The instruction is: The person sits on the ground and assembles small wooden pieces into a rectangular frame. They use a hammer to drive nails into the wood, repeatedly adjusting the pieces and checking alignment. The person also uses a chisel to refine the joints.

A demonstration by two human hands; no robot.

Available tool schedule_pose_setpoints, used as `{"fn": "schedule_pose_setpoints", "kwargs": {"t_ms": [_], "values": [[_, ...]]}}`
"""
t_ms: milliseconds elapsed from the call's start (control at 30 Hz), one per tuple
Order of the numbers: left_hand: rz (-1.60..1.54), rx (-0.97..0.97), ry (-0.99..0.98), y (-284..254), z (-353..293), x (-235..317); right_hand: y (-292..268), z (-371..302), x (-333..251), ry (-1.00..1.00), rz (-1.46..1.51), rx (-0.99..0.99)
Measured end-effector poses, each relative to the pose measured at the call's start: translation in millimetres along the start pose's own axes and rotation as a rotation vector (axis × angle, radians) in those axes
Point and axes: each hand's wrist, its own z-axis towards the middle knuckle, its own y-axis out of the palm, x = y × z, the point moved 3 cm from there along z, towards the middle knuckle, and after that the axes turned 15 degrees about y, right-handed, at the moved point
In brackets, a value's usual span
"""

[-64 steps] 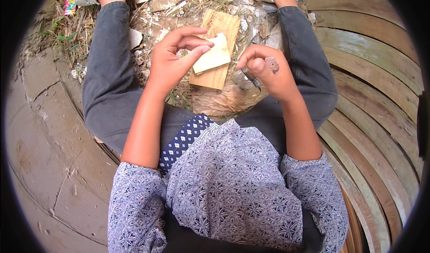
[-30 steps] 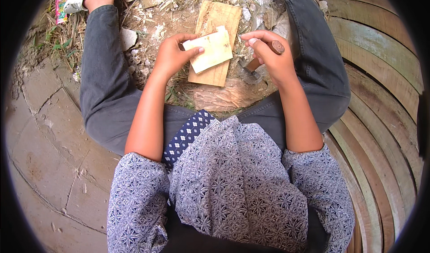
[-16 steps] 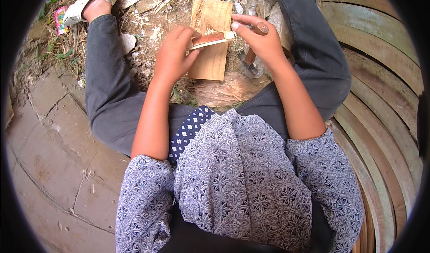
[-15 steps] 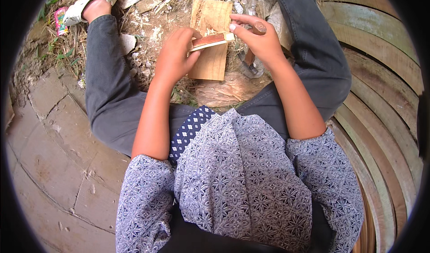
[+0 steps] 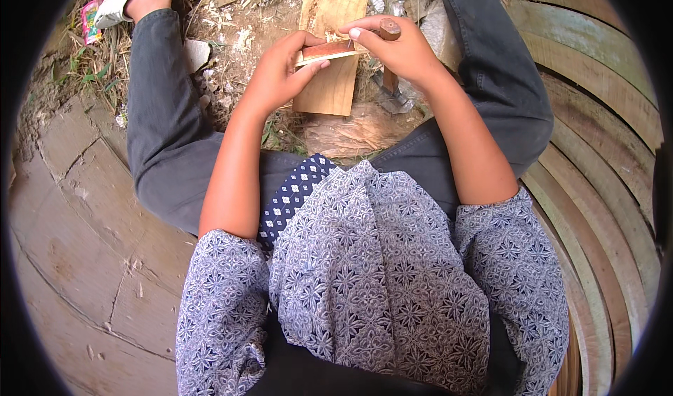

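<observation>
My left hand (image 5: 282,72) is closed around one end of a small wood piece (image 5: 327,50), reddish brown on its face with a pale edge. It is held above a flat pale wooden board (image 5: 328,91). My right hand (image 5: 401,51) has its thumb and forefinger at the piece's other end, where a thin dark line shows that I cannot make out. The same hand holds a short wooden-handled tool (image 5: 390,28), handle end up. Its dark metal head (image 5: 394,102) hangs below the palm; its exact kind is unclear.
Under the board's near end lies a rough chunk of wood (image 5: 354,133). Wood shavings and chips (image 5: 242,39) litter the dirt between my legs. Curved rows of planks (image 5: 592,101) run along the right, and cracked paving (image 5: 91,242) covers the left. A pink wrapper (image 5: 90,21) lies far left.
The wood piece has turned slightly in my left hand, whose thumb now lies along its near edge. My right fingers have shifted left over its end, and the tool has moved left with them.
</observation>
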Motion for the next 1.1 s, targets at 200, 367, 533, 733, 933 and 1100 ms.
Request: {"fn": "schedule_pose_setpoints", "kwargs": {"t_ms": [200,367,533,733,933,1100], "values": [[-0.083,0.034,-0.025,1,-3,-13,1,13,-11,0.059,-0.032,-0.116],[-0.035,0.026,0.013,-1,-1,-7,-3,28,-6,0.074,-0.07,-0.171],[-0.015,0.016,0.047,-2,-2,-6,-7,38,-9,0.141,-0.178,-0.231],[-0.059,0.026,0.032,0,-2,-4,-3,44,-9,0.091,-0.158,-0.298],[-0.052,0.123,0.027,4,-2,-9,-1,44,-11,0.048,-0.197,-0.277],[-0.058,0.124,-0.002,3,-1,-5,-3,47,-5,0.038,-0.224,-0.275]]}}
